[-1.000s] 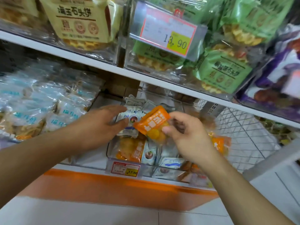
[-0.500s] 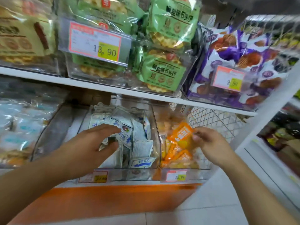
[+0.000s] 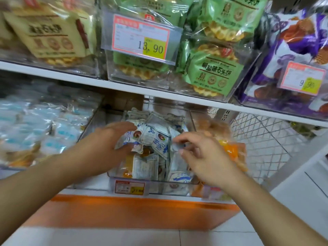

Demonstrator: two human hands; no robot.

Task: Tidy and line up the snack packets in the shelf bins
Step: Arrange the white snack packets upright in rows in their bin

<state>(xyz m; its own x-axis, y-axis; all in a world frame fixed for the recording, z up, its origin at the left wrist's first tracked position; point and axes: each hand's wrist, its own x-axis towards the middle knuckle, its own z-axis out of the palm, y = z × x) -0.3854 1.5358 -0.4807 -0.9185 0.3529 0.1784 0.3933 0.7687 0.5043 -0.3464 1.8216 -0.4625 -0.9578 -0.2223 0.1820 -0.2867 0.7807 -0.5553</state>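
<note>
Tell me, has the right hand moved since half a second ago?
Yes. The right hand has moved left, from the orange packets in the right-hand bin to above the white packets in the middle clear bin, no longer pinching an orange packet.

1. The picture is bright, with soft, even light and no strong shadows.
2. Under the upper shelf (image 3: 159, 93) it is darker, mostly at the back of the lower shelf.
3. White shine sits on the clear bags (image 3: 209, 20) up top and on the price tag holder (image 3: 142, 37).
4. The blue packets (image 3: 35, 132) on the left look smeared and fuzzy.
5. The left hand (image 3: 106, 146) and right hand (image 3: 204, 157) are a little blurry.
6. Straight shelf lines bend near the edges.
</note>
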